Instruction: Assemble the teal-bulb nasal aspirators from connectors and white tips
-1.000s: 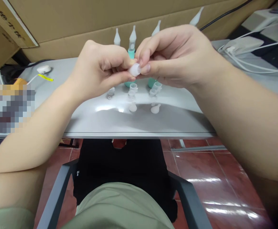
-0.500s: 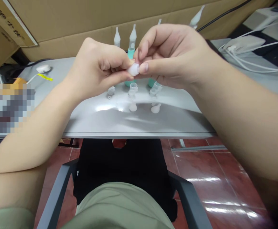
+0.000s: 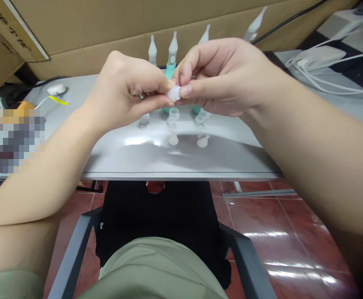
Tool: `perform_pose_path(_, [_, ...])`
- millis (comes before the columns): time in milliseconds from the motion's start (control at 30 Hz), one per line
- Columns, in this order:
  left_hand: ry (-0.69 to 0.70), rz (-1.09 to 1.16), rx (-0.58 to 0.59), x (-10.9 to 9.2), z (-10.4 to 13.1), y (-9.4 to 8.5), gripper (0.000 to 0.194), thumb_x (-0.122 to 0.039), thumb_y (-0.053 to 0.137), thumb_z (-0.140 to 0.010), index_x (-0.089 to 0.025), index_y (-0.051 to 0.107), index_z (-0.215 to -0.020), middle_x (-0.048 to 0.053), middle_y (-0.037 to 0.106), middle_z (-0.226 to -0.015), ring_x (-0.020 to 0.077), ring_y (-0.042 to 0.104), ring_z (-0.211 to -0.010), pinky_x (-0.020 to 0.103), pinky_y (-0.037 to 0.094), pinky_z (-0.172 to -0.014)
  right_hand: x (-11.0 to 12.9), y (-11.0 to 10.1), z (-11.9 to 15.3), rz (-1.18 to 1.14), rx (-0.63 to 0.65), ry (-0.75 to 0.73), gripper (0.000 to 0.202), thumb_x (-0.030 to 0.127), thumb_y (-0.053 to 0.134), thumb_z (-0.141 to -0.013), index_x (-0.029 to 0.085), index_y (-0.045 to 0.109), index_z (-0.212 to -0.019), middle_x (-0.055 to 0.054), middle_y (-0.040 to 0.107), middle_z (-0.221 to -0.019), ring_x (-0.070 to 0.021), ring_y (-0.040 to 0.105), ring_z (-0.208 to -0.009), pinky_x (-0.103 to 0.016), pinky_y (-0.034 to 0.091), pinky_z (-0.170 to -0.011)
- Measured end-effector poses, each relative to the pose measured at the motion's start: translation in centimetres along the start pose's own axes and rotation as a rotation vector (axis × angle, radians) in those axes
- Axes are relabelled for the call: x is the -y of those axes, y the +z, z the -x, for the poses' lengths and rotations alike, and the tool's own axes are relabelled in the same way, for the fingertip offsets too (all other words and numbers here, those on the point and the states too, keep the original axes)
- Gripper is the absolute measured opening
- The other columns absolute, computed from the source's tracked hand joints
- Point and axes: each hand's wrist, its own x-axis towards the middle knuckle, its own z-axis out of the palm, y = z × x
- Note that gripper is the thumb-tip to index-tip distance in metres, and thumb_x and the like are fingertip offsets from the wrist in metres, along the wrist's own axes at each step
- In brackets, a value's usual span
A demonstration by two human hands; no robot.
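Note:
My left hand (image 3: 128, 85) pinches a small white silicone tip (image 3: 173, 94) between thumb and forefinger. At the tip's right end, my right hand (image 3: 221, 79) grips it with thumb and fingers; whether a smaller part sits there is hidden. Behind the hands stand teal squeeze bulbs, one showing its neck (image 3: 170, 69), topped with a clear section and pointed white nozzle (image 3: 173, 42). Below the hands are clear plastic connectors (image 3: 173, 117), a tiny ring (image 3: 142, 127) and loose white tips, one at the middle (image 3: 173, 139) and one farther right (image 3: 202, 141).
A grey table (image 3: 181, 164) runs across, its front edge close to me. Cardboard (image 3: 100, 29) walls the back. White cables (image 3: 327, 83) lie at the right. A white plug-like piece (image 3: 57, 89) with a yellow tag is at the left. Chair armrests (image 3: 75, 253) flank me.
Both hands stay together on the white tip. My right hand has shifted slightly down and left, uncovering more of a nozzle behind it.

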Motion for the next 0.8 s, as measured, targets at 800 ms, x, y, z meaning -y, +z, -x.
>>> perform_pose_path(800, [-0.127, -0.056, 0.144, -3.2, -1.7, 0.7, 0.055, -0.080, 0.071, -0.118, -0.041, 0.097, -0.145, 0.010, 0.094, -0.123, 0.0435, 0.091, -0.136, 0.054, 0.072, -0.098, -0.2, 0.0, -0.3, 0.032, -0.021, 0.042, 0.027, 0.006, 0.106, -0.085, 0.024, 0.088, -0.090, 0.001, 0.090, -0.093, -0.0136, 0.089, -0.090, -0.021, 0.078, -0.091])
